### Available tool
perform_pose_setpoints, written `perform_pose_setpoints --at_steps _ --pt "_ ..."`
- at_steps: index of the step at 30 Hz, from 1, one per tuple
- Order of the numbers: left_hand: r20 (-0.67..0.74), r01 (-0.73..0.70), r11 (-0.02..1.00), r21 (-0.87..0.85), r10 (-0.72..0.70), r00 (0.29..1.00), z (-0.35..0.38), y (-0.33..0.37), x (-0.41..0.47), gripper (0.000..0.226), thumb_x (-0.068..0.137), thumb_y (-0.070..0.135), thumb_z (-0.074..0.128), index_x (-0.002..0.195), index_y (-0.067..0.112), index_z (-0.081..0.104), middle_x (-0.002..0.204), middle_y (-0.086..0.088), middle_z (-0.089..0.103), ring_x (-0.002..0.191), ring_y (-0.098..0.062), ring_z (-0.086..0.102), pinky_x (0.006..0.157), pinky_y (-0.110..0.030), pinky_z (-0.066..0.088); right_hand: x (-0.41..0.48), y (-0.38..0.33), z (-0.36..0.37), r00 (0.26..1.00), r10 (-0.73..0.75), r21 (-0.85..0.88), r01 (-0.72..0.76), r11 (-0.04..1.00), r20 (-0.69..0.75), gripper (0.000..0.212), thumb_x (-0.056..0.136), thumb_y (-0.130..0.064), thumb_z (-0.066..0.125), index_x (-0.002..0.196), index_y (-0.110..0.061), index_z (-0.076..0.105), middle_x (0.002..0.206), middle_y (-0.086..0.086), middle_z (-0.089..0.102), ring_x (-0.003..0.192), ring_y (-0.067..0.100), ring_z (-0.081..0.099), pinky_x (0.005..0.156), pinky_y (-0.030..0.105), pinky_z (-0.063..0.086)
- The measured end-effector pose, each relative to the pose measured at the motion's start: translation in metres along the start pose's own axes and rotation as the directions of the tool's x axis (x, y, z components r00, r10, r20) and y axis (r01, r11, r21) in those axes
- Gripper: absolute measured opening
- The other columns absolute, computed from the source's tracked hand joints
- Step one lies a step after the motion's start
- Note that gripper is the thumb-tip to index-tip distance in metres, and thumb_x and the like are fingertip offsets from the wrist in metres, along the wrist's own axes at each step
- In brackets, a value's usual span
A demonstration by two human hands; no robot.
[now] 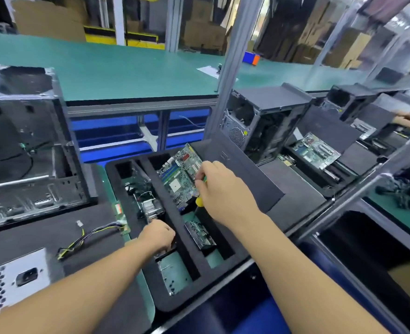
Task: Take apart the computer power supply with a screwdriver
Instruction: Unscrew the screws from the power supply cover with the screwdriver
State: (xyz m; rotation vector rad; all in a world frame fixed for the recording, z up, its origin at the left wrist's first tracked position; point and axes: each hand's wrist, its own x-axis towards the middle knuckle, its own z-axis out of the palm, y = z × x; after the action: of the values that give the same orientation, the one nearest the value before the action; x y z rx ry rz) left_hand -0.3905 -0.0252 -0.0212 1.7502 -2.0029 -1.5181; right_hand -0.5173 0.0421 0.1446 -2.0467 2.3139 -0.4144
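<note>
gripping the screwdriver (199, 201) over the tray (187, 249), the right hand (223, 191) was far from the power supply (18, 273), which sat to the left, nearer the curled left hand (157, 236), its hold unclear.

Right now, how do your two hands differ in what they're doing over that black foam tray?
The right hand grips a yellow-and-green screwdriver; the left hand has curled fingers, and whether it holds anything is hidden. The right hand is over the motherboard; the left hand sits nearer, by the heatsink. Both reach into the tray.
</note>
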Motion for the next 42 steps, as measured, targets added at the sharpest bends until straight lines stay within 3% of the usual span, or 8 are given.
perform_pose_setpoints --at_steps 4,8,12,15,24,33,36,42 --pt "-0.062 0.021 0.99 0.139 -0.013 0.998 0.0 0.013 0.005 0.033 0.089 0.012 0.041 0.057 0.013 0.049 0.074 -0.006 0.073 0.06 -0.022 0.051 0.047 -0.025 0.033 0.012 0.011 -0.001 0.999 -0.039 -0.015 0.039 0.999 -0.021 0.014 0.102 -0.028 0.043 0.107 -0.018 0.05 0.106 -0.001 0.051 0.087 0.028 0.059 0.074 0.043 0.051" --pt "-0.142 -0.046 0.969 0.241 0.083 0.986 -0.009 0.006 0.009 0.032 0.094 0.02 0.04 0.063 0.018 0.047 0.069 0.002 0.06 0.072 -0.024 0.054 0.058 -0.027 0.04 0.024 0.008 0.002 0.995 -0.101 0.047 0.102 0.994 -0.025 0.012 0.101 -0.029 0.045 0.105 -0.018 0.05 0.105 -0.002 0.051 0.085 0.025 0.056 0.072 0.04 0.049" --pt "-0.172 -0.202 0.677 0.707 0.443 0.88 -0.041 -0.029 0.007 0.026 0.097 0.037 0.043 0.112 0.029 0.063 0.129 0.013 0.056 0.126 -0.013 0.05 0.103 -0.038 0.034 0.037 -0.01 0.013 0.983 -0.182 0.162 0.176 0.971 0.02 0.01 0.1 -0.027 0.048 0.103 -0.017 0.047 0.1 -0.002 0.054 0.081 0.023 0.057 0.065 0.037 0.043" --pt "-0.153 -0.159 0.564 0.81 0.465 0.872 -0.085 -0.064 -0.003 0.042 0.099 0.048 0.041 0.138 0.035 0.052 0.156 0.016 0.033 0.141 -0.004 0.033 0.111 -0.038 0.024 0.048 -0.036 0.025 0.961 -0.267 0.223 0.244 0.944 0.078 0.011 0.101 -0.027 0.048 0.104 -0.017 0.047 0.097 -0.001 0.053 0.078 0.022 0.057 0.068 0.04 0.047" --pt "-0.378 0.103 0.732 0.673 0.221 0.899 -0.168 -0.176 -0.084 0.056 0.096 0.064 0.037 0.147 0.041 0.04 0.16 0.02 0.022 0.144 -0.002 0.022 0.115 -0.038 0.014 0.056 -0.147 0.051 0.842 -0.53 0.336 0.473 0.815 0.101 0.01 0.1 -0.027 0.048 0.105 -0.019 0.047 0.1 -0.001 0.056 0.087 0.022 0.055 0.071 0.037 0.044" --pt "-0.348 0.083 0.829 0.553 0.139 0.927 -0.177 -0.266 -0.156 0.127 0.064 0.087 0.059 0.158 0.028 -0.002 0.164 0.01 0.012 0.15 -0.008 0.01 0.118 -0.025 0.007 0.038 -0.251 0.071 0.725 -0.682 0.451 0.581 0.677 0.091 0.005 0.099 -0.026 0.05 0.098 -0.024 0.045 0.09 -0.008 0.051 0.064 0.006 0.05 0.064 0.034 0.041" --pt "-0.423 0.069 0.904 0.422 0.129 0.897 -0.179 -0.286 -0.16 0.121 0.065 0.072 0.071 0.158 0.026 0.009 0.162 0.01 0.02 0.148 -0.008 0.019 0.112 -0.014 0.01 0.032 -0.27 0.08 0.707 -0.696 0.486 0.569 0.664 0.123 0.007 0.099 -0.028 0.049 0.101 -0.027 0.042 0.079 -0.011 0.048 0.06 -0.004 0.052 0.059 0.033 0.036" --pt "-0.418 0.015 0.953 0.302 0.118 0.901 -0.185 -0.292 -0.15 0.108 0.048 0.071 0.077 0.136 0.03 0.029 0.126 0.014 0.043 0.117 -0.008 0.05 0.1 -0.026 0.042 0.027 -0.285 0.094 0.744 -0.647 0.523 0.49 0.697 0.166 0.011 0.1 -0.032 0.049 0.105 -0.033 0.039 0.077 -0.011 0.053 0.075 -0.01 0.05 0.063 0.034 0.043"
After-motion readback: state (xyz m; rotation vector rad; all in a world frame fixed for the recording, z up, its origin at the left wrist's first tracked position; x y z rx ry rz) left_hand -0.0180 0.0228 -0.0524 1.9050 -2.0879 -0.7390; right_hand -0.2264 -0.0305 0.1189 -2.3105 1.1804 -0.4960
